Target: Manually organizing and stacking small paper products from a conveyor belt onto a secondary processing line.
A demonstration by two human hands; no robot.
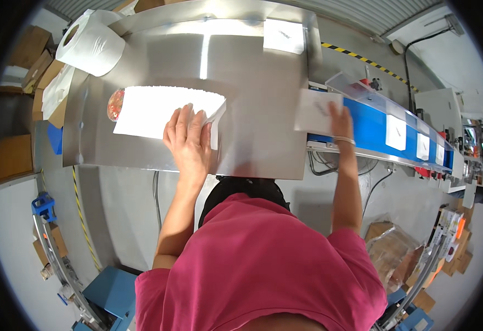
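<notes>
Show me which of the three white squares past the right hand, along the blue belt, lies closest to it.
It's the leftmost white square of the three; the middle square and end square lie farther along the blue belt.

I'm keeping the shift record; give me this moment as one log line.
left hand on white stack; right hand holding blurred white sheet at near end of blue belt; three white pieces farther along it

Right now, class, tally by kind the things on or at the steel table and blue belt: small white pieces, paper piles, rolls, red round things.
Small white pieces: 5 (1 at the right hand, 1 at the table's far corner, 3 on the belt)
White paper pile: 1
White roll: 1
Red round thing: 1
Total: 8
</notes>
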